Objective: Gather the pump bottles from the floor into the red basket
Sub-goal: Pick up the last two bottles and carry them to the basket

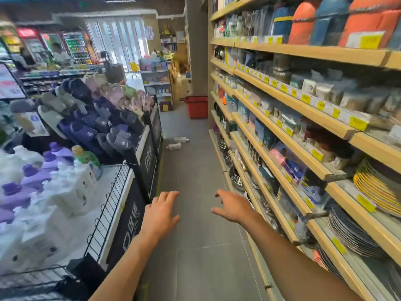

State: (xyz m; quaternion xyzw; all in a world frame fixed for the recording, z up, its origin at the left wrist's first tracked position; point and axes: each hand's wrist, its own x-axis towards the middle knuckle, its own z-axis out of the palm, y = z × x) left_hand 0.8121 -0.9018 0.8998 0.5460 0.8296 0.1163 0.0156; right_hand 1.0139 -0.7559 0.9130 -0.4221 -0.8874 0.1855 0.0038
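Note:
Two white pump bottles lie on their sides on the grey aisle floor, the nearer one (174, 146) just in front of the farther one (181, 139), close to the left display. Beyond them the red basket (197, 106) stands on the floor at the end of the aisle, beside a pillar. My left hand (160, 212) and my right hand (232, 207) reach forward over the floor, palms down, fingers spread, holding nothing. Both hands are well short of the bottles.
Wooden shelves (288, 146) with packaged goods and plates line the right side. On the left stands a low display (138, 146) with slippers and white and purple detergent bottles. People stand far off at the back left. The aisle floor runs between the two.

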